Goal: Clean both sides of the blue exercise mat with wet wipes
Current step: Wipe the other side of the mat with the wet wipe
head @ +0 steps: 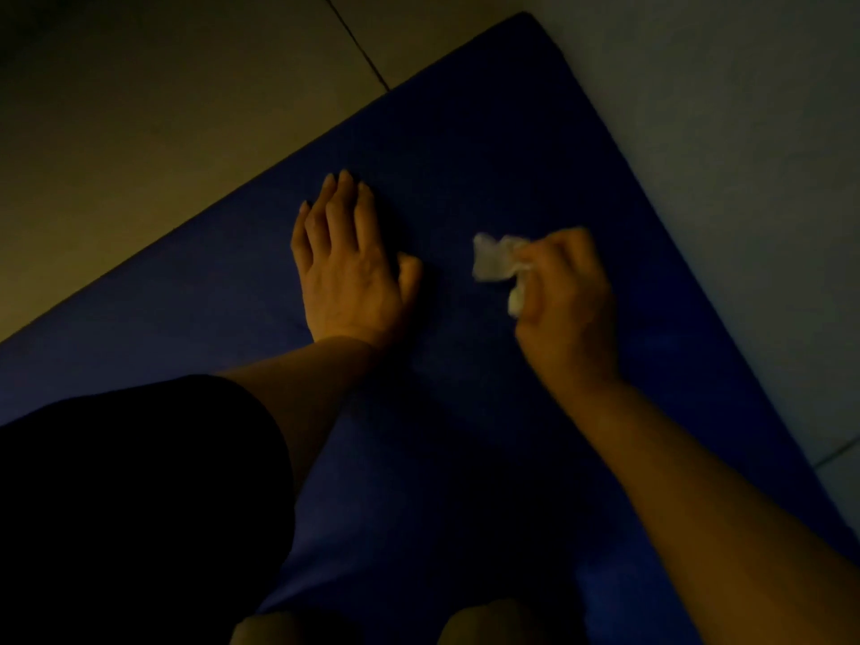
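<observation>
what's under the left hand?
The blue mat, lying on the tiled floor. The left hand rests flat on it, fingers straight. The patch beneath the palm is covered, so anything there can't be seen.

A pale tiled floor (139, 109) fills the upper left and right side of the frame, dim and yellowish on the left, greyer on the right. A dark grout line (358, 44) runs diagonally at top centre; another shows at the right edge (837, 451).

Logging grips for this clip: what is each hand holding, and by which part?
The right hand pinches a crumpled wet wipe by its near end. The left hand holds nothing, lying flat on the blue mat.
</observation>
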The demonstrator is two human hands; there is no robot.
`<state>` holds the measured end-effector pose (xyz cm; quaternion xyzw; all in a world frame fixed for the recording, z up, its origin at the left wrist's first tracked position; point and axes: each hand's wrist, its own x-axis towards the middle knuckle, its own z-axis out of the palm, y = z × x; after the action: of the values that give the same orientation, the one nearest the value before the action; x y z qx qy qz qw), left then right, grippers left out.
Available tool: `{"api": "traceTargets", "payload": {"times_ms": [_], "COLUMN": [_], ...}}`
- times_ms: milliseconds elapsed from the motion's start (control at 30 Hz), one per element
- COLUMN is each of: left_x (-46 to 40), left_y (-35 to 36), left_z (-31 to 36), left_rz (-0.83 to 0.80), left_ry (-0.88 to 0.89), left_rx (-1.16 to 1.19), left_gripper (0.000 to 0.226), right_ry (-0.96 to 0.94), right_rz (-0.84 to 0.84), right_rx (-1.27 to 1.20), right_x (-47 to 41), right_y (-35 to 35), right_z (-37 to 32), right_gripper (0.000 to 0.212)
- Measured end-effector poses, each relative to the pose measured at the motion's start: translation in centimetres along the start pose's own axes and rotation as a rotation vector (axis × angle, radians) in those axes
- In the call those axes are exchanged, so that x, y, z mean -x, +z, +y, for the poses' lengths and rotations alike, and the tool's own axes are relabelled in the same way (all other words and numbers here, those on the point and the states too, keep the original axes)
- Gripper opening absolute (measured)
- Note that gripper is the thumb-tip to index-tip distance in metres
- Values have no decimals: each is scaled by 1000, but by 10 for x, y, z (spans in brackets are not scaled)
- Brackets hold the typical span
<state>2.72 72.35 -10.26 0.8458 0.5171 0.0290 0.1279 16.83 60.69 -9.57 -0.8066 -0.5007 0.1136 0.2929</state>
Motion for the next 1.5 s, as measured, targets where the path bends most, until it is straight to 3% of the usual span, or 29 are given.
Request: {"api": "traceTargets", "payload": {"times_ms": [133,267,333,500,667,733,933,1000,1133,1200,1300,1367,1500], "left_x": [-1,0,1,27,91,100,99,100,101,103,103,101,101], "left_y": [-3,-5,-11,-31,-23,-16,-6,-3,0,0,0,1,2], "left_z": [4,8,10,21,32,31,28,26,23,24,24,23,25], "left_rz": [-59,-132,-204,-368,-465,-495,-487,-468,-435,-437,-432,-425,-452], "left_ry": [-5,-4,-7,136,282,288,299,311,328,336,336,344,373], "left_rx": [-56,-129,-130,-60,39,6,-17,-12,0,-6,-26,-52,-84], "left_gripper": [73,75,73,83,112,123,127,126,123,123,123,122,113], "right_ry": [103,-126,-137,250,-12,-47,335,231,-64,39,282,249,-18], "right_rz": [130,-107,-129,144,-84,-88,196,129,-87,-75,95,90,-73], "right_rx": [25,1,21,123,48,91,270,234,216,329,350,312,179], "right_x": [-1,32,27,14,65,67,45,58,83,74,67,77,122], "right_y": [6,11,-1,-11,8,0,-10,-2,-7,-21,-30,-21,-4], "right_z": [-4,-21,-11,-1,-22,-17,-2,-17,-21,-3,12,-2,-30], "right_gripper": [17,26,24,16,14,18,15,12,27,21,22,25,20]}}
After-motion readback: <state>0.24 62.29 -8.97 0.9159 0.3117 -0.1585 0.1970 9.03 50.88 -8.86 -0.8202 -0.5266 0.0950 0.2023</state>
